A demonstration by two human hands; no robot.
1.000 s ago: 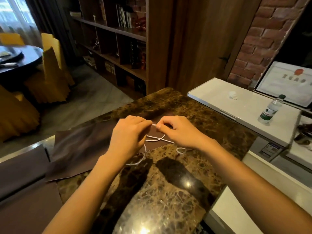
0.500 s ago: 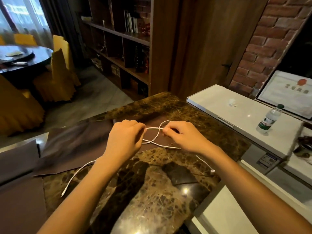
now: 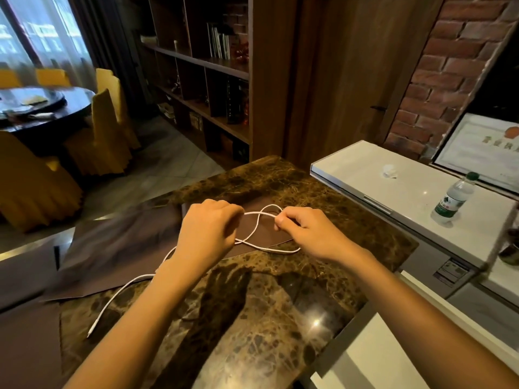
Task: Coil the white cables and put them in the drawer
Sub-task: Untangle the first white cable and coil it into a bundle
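Observation:
A thin white cable (image 3: 254, 228) lies on a dark marbled counter (image 3: 252, 318). My left hand (image 3: 206, 234) and my right hand (image 3: 303, 230) each pinch it, holding a short taut stretch between them above the counter. Behind that stretch the cable makes a small loop, and a crossing strand runs down to the counter under my right hand. A long tail trails from under my left wrist to the lower left, ending in a plug near the counter's left edge. No drawer is in sight.
Brown mats (image 3: 118, 248) lie across the counter's left and far side. To the right stands a white chest appliance (image 3: 407, 192) with a water bottle (image 3: 452, 200) on it. Wooden shelves and a brick wall rise behind; yellow chairs stand at far left.
The cable's tail has slid out to the lower left across the counter. A loop has formed between my hands, which have drawn slightly apart.

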